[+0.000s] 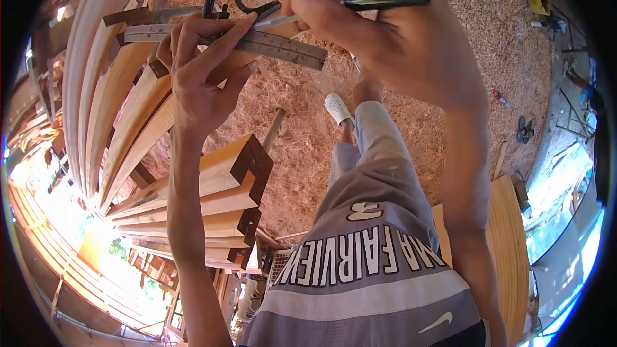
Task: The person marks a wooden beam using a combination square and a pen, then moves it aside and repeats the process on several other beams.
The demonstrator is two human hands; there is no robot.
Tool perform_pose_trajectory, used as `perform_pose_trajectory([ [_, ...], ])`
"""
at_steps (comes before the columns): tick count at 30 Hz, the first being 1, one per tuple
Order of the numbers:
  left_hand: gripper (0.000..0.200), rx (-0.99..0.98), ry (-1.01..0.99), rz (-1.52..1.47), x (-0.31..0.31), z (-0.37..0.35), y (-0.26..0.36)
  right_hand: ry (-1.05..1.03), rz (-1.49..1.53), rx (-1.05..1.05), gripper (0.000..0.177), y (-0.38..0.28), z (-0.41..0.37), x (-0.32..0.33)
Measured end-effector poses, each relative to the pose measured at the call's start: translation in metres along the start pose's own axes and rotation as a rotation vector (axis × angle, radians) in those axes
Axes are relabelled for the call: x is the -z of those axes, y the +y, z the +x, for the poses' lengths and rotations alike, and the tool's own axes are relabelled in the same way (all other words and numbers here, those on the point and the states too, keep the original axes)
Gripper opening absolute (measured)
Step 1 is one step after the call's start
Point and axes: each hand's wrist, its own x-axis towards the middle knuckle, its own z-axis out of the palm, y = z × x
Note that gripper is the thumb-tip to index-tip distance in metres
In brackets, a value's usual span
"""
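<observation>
My left hand [207, 83] is closed on a combination square [283, 49], its fingers pressing on the steel blade. The square's black head with a yellow vial stands just beyond my fingertips. Under the blade, a piece of light wood shows in part. My right hand [398, 38] pinches a pen [385, 0] with a glossy black end. Its pale front part points left, and the tip is right at the blade's edge beside my left fingertips.
Long timbers with dark ends [116, 45] fan out on the left. More beams [218, 180] stack below them. Wood shavings [289, 109] cover the ground. A wide board [508, 250] lies at the lower right, and sandals [525, 130] lie farther right. My white shoe [335, 108] stands among the shavings.
</observation>
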Motion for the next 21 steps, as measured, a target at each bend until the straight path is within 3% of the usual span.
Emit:
perform_pose_trajectory([
  [4, 0.067, 0.009, 0.000, -0.023, -0.001, 0.000, 0.001, -0.409, 0.324, -0.252, 0.025, -0.010, -0.004, 0.044],
  [6, 0.066, 0.024, 0.002, -0.038, 0.000, -0.001, 0.000, -0.158, -0.319, -0.452, 0.019, -0.052, -0.013, 0.054],
  [12, 0.066, 0.019, -0.003, 0.039, 0.002, 0.003, 0.006, 0.067, -0.240, -0.757, 0.031, -0.057, -0.055, 0.055],
  [17, 0.054, 0.145, -0.021, 0.007, 0.010, 0.024, 0.025, 0.106, -0.396, -0.792, 0.033, -0.077, -0.073, 0.062],
  [21, 0.055, 0.094, 0.109, -0.119, 0.044, 0.049, 0.034, 0.121, -0.454, -0.845, 0.040, -0.094, -0.070, 0.078],
])
